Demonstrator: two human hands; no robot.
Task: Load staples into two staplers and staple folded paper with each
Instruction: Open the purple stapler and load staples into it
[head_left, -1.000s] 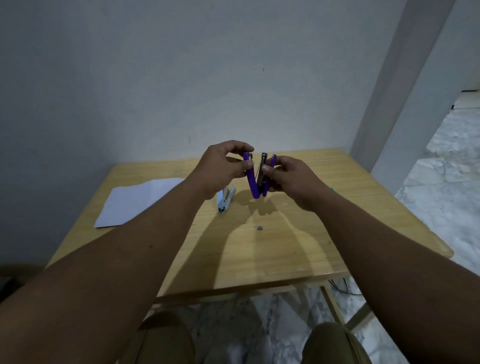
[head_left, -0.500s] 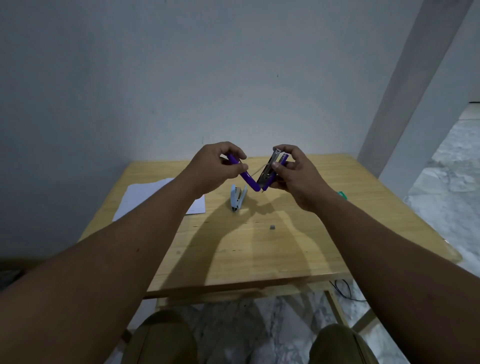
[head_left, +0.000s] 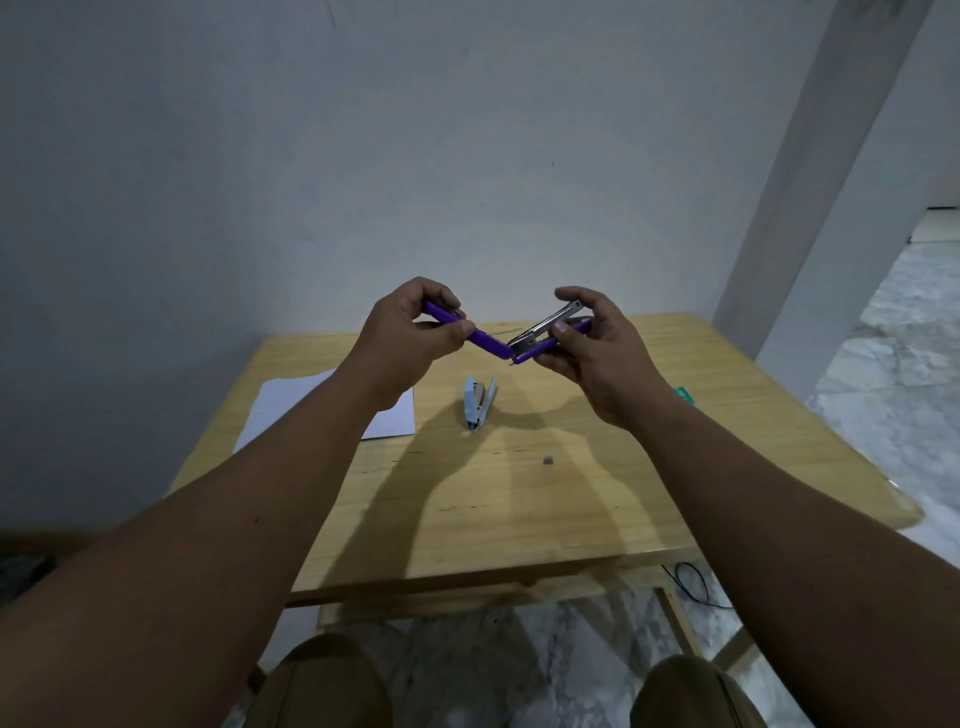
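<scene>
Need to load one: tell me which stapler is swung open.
The purple stapler, held spread wide between left hand and right hand; the light blue stapler lies on the table.

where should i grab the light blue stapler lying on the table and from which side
Take the light blue stapler across its long flanks near the middle, coming from above. It lies with its closed end toward you and its arms parted at the far end, so a mid-body grip likely avoids the gap. Both hands are busy on the purple stapler.
</scene>
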